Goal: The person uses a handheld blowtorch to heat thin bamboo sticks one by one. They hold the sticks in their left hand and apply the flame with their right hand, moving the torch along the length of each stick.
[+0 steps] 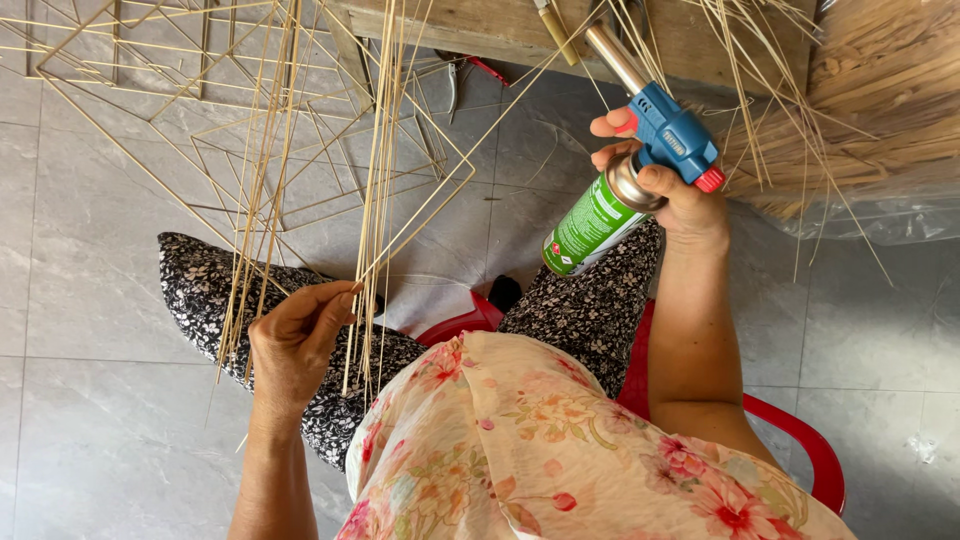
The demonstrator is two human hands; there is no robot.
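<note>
Your right hand [672, 185] is closed around the blue-headed gas torch with its green canister [625, 170], nozzle aimed up towards the wooden tabletop [470, 25]. Your left hand [295, 335] pinches a bundle of thin pale bamboo strips [375, 180], apparently part of a frame. Keep the strips steady and the nozzle well apart from your fingers.

There is one camera, worn on the person's head. It looks straight down, close over the lap, the two hands and the grey floor [90, 300]. The top edge probably shows a wooden bench [480, 25].
</note>
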